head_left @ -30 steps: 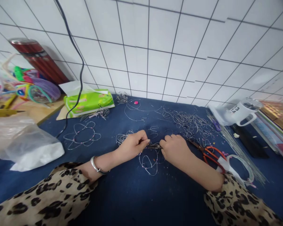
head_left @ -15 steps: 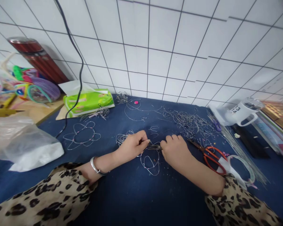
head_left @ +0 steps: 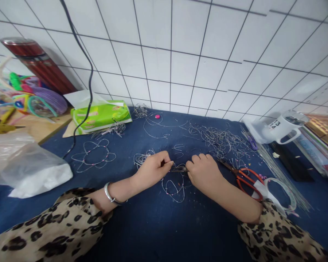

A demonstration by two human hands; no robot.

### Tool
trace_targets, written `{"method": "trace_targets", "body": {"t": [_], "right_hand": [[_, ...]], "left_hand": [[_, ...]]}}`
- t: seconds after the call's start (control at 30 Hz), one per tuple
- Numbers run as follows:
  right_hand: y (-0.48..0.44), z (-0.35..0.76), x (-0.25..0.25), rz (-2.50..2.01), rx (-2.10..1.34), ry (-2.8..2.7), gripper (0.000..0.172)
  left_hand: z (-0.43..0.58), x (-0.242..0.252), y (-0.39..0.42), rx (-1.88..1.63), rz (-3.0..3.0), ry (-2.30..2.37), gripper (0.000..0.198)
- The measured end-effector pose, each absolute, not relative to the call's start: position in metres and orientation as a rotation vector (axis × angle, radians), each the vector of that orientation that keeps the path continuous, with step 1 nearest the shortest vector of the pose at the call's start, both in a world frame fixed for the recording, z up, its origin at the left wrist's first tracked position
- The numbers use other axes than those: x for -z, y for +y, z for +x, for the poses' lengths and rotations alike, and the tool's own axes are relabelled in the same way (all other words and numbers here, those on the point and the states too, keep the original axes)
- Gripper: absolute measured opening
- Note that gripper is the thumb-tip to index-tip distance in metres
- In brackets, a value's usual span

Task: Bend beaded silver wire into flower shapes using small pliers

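Between my hands is a small looped wire piece with tiny pink beads, hanging just above the blue cloth. My left hand pinches its wire at the upper left, thumb against forefinger. My right hand is wrapped around a pair of pliers; the dark jaws of the pliers point left toward my left fingertips and meet the wire there. The handles are hidden in my palm. Behind my left hand lies a bundle of bent wire. A beaded wire flower rests flat farther left.
Orange-handled scissors and a clear ring-shaped coil lie right of my right forearm. Tangled wire spreads behind. A white mug stands back right; a green tissue pack and plastic bag are left.
The view has shifted slightly. Both hands keep nearly the same place and grip, with the pliers' jaws still at the wire.
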State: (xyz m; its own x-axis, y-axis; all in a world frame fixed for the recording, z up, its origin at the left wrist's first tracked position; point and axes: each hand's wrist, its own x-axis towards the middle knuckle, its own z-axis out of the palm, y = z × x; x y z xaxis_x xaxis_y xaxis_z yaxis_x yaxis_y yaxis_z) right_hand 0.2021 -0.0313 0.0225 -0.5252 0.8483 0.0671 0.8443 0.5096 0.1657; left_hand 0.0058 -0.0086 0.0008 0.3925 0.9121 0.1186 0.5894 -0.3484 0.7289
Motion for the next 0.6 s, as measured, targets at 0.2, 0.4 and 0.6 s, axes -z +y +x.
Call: {"method": "trace_targets", "body": {"t": [0.2,0.4,0.6], "right_hand": [[-0.0300,0.2026,-0.0212,1.505,-0.269,2.720,0.012],[-0.0299,0.2040,-0.0206,1.494,-0.271,2.749,0.012],[-0.0289,0.2047,-0.0199,1.489,-0.284,2.756,0.014]], "left_hand": [[0.0045,0.0009,-0.0088,-0.692,2.021,1.273,0.019],[0.0033,0.0008,-0.0091,-0.626,1.971,1.275,0.019],[0.0010,-0.0021,-0.0074,-0.578,1.990,1.215,0.018]]}}
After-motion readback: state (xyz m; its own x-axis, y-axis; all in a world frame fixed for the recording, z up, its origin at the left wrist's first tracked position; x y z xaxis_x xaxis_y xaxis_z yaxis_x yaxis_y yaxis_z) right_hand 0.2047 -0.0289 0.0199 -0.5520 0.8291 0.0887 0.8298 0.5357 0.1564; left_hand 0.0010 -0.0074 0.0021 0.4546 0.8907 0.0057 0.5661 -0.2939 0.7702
